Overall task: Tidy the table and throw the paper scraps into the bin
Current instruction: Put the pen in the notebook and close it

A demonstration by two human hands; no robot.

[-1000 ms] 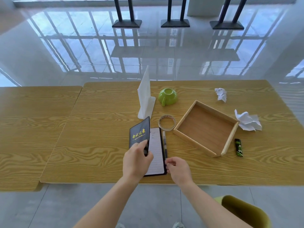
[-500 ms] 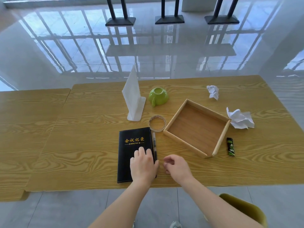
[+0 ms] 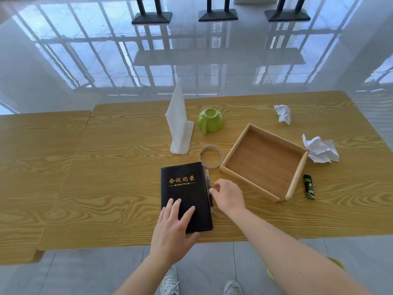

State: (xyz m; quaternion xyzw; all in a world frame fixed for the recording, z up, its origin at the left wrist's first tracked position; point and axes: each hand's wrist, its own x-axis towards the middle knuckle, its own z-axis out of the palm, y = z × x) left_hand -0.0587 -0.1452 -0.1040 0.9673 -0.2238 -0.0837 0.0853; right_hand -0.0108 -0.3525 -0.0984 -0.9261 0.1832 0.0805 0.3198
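A black notebook (image 3: 184, 188) with gold lettering lies closed near the table's front edge. My left hand (image 3: 173, 228) rests flat on its lower half, fingers spread. A pen (image 3: 208, 180) lies along the notebook's right side. My right hand (image 3: 228, 195) hovers over the pen's middle with fingers curled toward it; whether they touch it I cannot tell. Two crumpled paper scraps lie at the right: a small paper scrap (image 3: 283, 113) at the back and a larger paper scrap (image 3: 320, 151) beside the wooden tray (image 3: 295, 179). No bin is in view.
An upside-down green cup (image 3: 210, 120), a standing white paper holder (image 3: 178, 122), a tape ring (image 3: 211, 159) and a green-black lighter (image 3: 309, 186) sit on the wooden table (image 3: 119, 184). A second table (image 3: 32, 167) adjoins at the left. A yellow-green chair (image 3: 338, 265) is at lower right.
The notebook, open with its cover raised a second ago, is now closed flat. My left hand slid down to its lower half. My right hand moved up beside the pen.
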